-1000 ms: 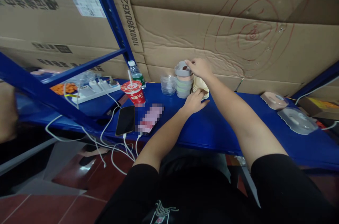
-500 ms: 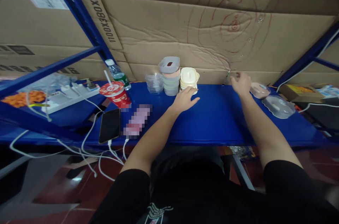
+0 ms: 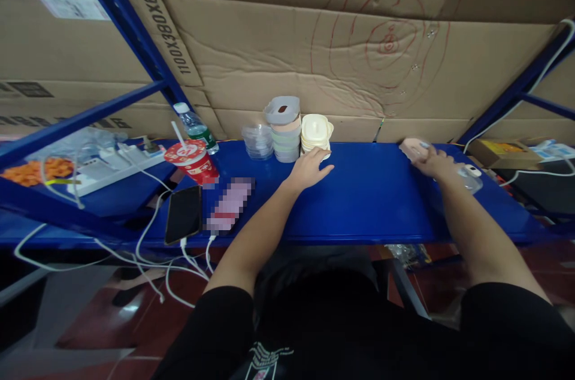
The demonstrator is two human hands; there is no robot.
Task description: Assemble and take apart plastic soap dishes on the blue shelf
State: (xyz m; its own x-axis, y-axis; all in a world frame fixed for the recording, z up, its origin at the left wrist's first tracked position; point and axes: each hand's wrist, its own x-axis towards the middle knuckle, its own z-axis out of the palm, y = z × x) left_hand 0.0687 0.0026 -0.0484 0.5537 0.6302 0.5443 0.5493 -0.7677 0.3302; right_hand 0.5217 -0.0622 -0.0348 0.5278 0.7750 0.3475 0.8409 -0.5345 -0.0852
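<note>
On the blue surface [image 3: 359, 203], we rest our left hand [image 3: 309, 169] at the front of the cream containers [image 3: 315, 128], near the back edge, its thumb spread wide from the fingers. Our right hand [image 3: 436, 164] is over the pink lid [image 3: 411, 149], near the back edge toward the right corner; we cannot tell whether its fingers grip. A clear lid [image 3: 471, 181] lies just beside that hand. Left of the cream containers we have a grey-topped stack [image 3: 286, 140], then clear tubs [image 3: 257, 143], all along the back edge
</note>
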